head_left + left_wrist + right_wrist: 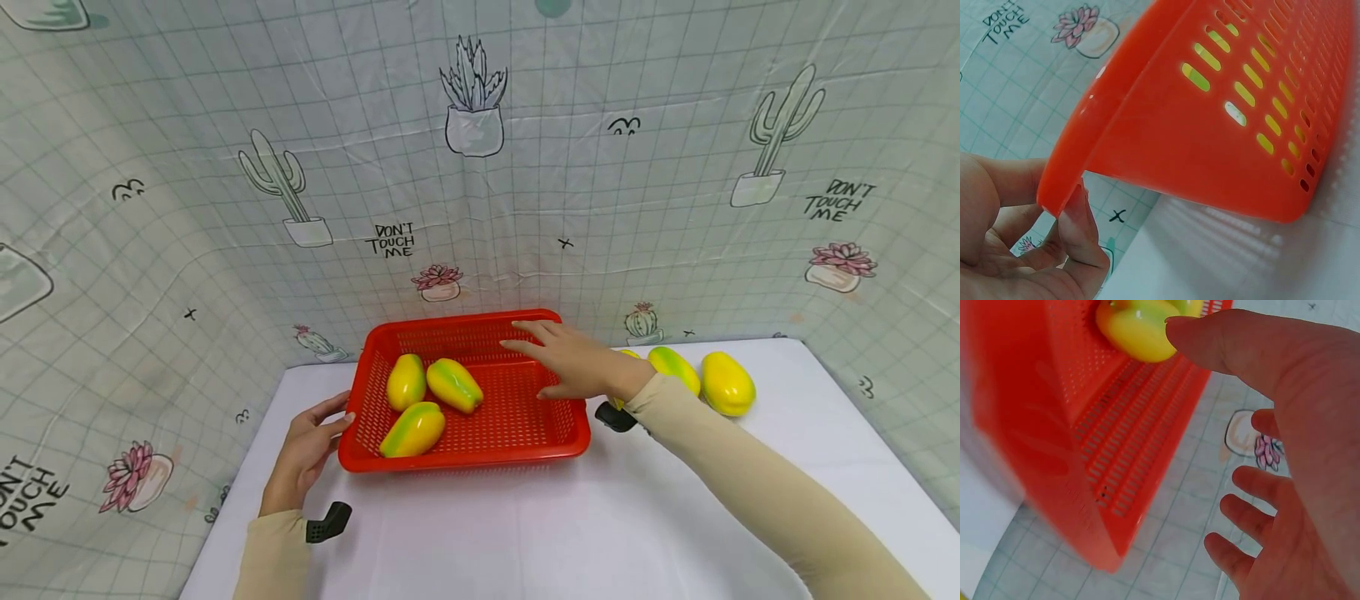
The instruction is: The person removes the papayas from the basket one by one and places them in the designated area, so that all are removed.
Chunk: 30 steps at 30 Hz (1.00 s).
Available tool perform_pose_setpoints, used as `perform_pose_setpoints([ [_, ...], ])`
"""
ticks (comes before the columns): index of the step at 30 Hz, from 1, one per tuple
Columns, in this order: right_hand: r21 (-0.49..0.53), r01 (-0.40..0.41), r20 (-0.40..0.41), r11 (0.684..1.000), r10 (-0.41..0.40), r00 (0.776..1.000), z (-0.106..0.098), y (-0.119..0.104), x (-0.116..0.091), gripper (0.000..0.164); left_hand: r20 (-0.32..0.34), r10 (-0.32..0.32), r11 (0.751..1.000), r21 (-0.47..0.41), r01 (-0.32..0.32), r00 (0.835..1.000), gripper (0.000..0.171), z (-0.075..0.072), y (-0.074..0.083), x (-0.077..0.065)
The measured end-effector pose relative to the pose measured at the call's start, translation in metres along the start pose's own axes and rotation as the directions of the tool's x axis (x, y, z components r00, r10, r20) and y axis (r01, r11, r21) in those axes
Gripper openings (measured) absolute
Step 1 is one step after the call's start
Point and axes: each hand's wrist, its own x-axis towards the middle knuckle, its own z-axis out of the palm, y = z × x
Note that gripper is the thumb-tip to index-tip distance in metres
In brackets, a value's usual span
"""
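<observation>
A red plastic basket (480,460) with slotted walls sits on the white table. Three glossy yellow-green, mango-like fruits lie toward its left side: one upper left (407,382), one near the middle (454,385) and one lower left (414,430). My left hand (303,446) pinches the basket's left rim (1066,162), thumb on one side and fingers on the other. Above the basket's right part hovers my right hand (573,360), fingers spread and holding nothing. In the right wrist view, its thumb (1222,344) overlaps a fruit (1138,331); whether they touch I cannot tell.
Right of the basket lie more such fruits: a green-streaked one (673,369), a yellow one (727,383), and another (628,354) mostly hidden behind my right wrist. A grid-patterned cloth (540,192) with cactus drawings hangs behind and beside the white table (465,533).
</observation>
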Motion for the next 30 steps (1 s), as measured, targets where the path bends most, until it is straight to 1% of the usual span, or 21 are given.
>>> perform_pose_setpoints([
  [6, -0.033, 0.012, 0.029, 0.999, -0.011, 1.000, 0.002, -0.008, 0.015, 0.088, -0.005, 0.000, 1.000, 0.001, 0.000, 1.000, 0.056, -0.002, -0.001, 0.001],
  [10, -0.039, 0.026, 0.050, 0.999, -0.024, 0.998, 0.002, -0.013, 0.025, 0.090, -0.021, -0.002, 1.000, 0.001, 0.002, 1.000, 0.056, -0.002, -0.001, 0.001],
  [15, -0.050, 0.036, 0.078, 0.998, -0.032, 0.996, 0.004, -0.018, 0.039, 0.093, -0.014, -0.009, 1.000, 0.000, 0.009, 1.000, 0.056, -0.002, -0.001, 0.002],
  [25, -0.090, 0.093, 0.111, 0.992, -0.083, 0.990, 0.012, -0.025, 0.062, 0.095, -0.020, -0.010, 1.000, 0.003, 0.010, 1.000, 0.055, -0.001, 0.000, 0.003],
  [30, -0.109, 0.096, 0.148, 0.989, -0.079, 0.986, 0.017, -0.030, 0.071, 0.096, -0.018, -0.008, 1.000, 0.004, 0.008, 1.000, 0.055, 0.000, -0.001, 0.002],
])
